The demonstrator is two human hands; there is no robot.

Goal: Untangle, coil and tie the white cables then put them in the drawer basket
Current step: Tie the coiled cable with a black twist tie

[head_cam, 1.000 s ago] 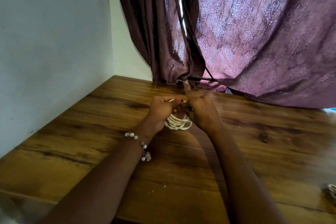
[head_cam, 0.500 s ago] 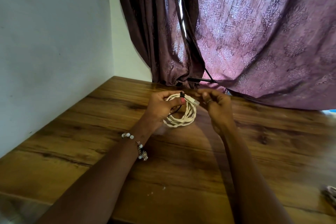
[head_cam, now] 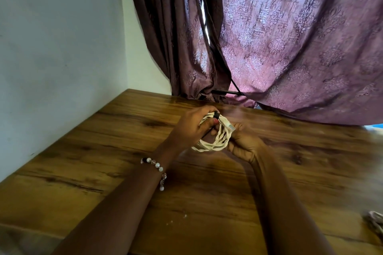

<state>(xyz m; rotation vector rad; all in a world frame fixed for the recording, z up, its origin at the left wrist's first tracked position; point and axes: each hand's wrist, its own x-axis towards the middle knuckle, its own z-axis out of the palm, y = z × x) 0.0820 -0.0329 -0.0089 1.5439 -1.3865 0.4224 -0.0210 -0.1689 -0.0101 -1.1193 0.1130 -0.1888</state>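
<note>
A white cable (head_cam: 215, 143) is wound into a small coil and held just above the wooden table (head_cam: 103, 151). My left hand (head_cam: 191, 128) grips the coil's top left, thumb across the strands beside a black tie. One white plug end sticks out at the coil's upper right. My right hand (head_cam: 244, 143) holds the coil's right side from underneath, fingers curled round the strands. The drawer basket is not in view.
A purple patterned curtain (head_cam: 290, 47) hangs over the table's far edge, with a black cord (head_cam: 234, 87) behind it. A pale wall (head_cam: 51, 47) borders the table on the left. Another pale bundle (head_cam: 376, 220) lies blurred at the right edge.
The coil has turned from edge-on to face up between my hands. My right hand let go of the plug end and dropped to the coil's right side.
</note>
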